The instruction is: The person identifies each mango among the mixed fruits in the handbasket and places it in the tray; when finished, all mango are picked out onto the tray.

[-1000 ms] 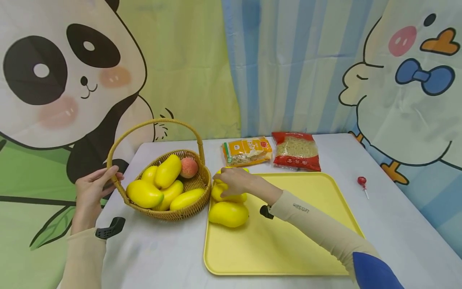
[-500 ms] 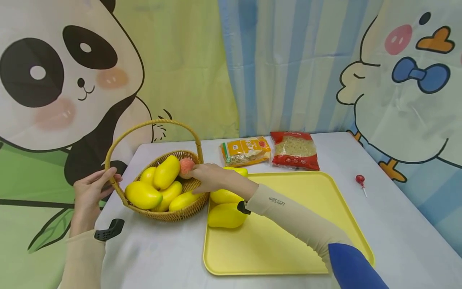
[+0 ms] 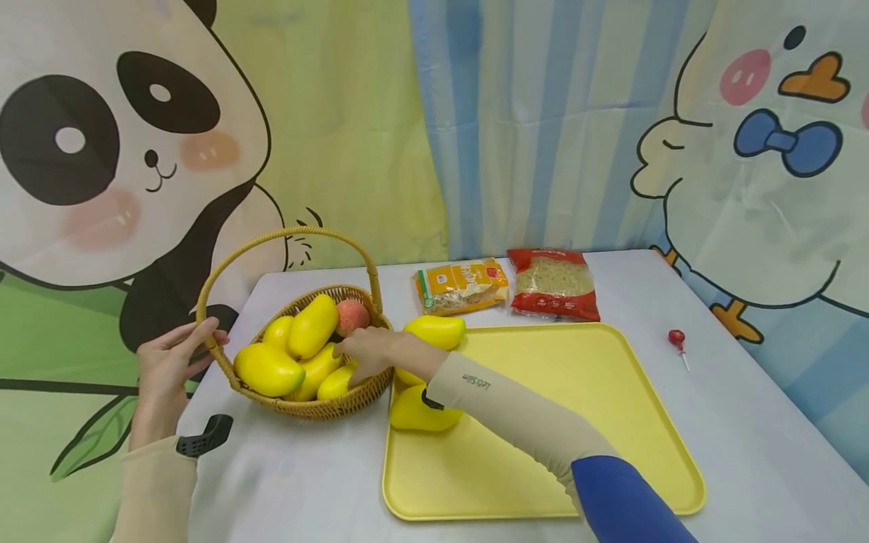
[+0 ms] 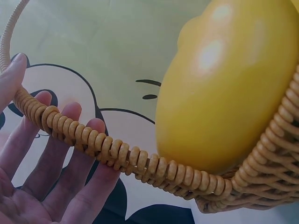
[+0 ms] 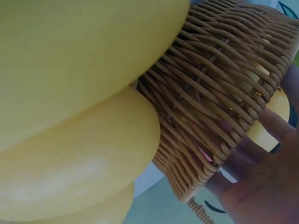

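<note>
A wicker basket point(image 3: 326, 409) holds several yellow mangoes point(image 3: 312, 326) and a pinkish peach point(image 3: 353, 317). My left hand point(image 3: 166, 362) holds the basket's arched handle point(image 4: 121, 154) at its left side, thumb on one side and fingers behind it. My right hand point(image 3: 370, 351) reaches over the basket's right rim, thumb and fingers spread about the front-right mango point(image 3: 334, 383). In the right wrist view the rim hides the fingertips of the right hand point(image 5: 261, 172). Three more mangoes point(image 3: 434, 332) lie along the left side of a yellow tray point(image 3: 543, 452), partly behind my right forearm.
Behind the tray lie an orange food packet point(image 3: 462, 286) and a red packet point(image 3: 553, 283) with pale contents showing. A red lollipop point(image 3: 677, 341) is to the tray's right on the white tabletop point(image 3: 285, 483). A cartoon-printed curtain point(image 3: 543, 113) hangs behind.
My right hand has left the tray's mangoes and moved left to the basket, first beside the peach, then down toward the front-right mango. My left hand has stayed on the handle.
</note>
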A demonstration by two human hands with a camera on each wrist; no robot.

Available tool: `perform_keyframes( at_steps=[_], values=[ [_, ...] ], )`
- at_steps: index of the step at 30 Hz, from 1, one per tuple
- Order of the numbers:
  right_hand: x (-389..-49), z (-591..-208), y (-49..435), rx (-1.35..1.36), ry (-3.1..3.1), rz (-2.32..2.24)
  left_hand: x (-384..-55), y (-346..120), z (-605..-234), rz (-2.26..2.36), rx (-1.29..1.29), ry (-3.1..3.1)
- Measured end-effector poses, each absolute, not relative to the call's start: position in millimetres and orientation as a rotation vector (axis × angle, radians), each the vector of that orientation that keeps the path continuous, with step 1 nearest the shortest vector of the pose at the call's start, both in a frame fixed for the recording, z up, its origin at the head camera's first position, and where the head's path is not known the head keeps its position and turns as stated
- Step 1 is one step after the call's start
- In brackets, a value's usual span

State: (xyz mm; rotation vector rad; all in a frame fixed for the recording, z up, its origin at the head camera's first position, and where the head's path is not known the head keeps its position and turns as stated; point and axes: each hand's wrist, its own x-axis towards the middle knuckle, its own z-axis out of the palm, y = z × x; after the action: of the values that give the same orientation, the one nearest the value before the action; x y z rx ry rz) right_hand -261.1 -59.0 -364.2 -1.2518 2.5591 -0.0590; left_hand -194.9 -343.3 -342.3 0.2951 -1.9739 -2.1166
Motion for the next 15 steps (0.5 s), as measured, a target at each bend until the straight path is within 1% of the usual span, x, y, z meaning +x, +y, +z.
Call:
perform_keyframes(
  at_steps=[15],
  values=[
    [-266.4, -373.1, -61.1, -1.220, 2.474, -0.177, -195.7, -342.8, -343.3, -2.113, 0.282, -1.966]
  ],
)
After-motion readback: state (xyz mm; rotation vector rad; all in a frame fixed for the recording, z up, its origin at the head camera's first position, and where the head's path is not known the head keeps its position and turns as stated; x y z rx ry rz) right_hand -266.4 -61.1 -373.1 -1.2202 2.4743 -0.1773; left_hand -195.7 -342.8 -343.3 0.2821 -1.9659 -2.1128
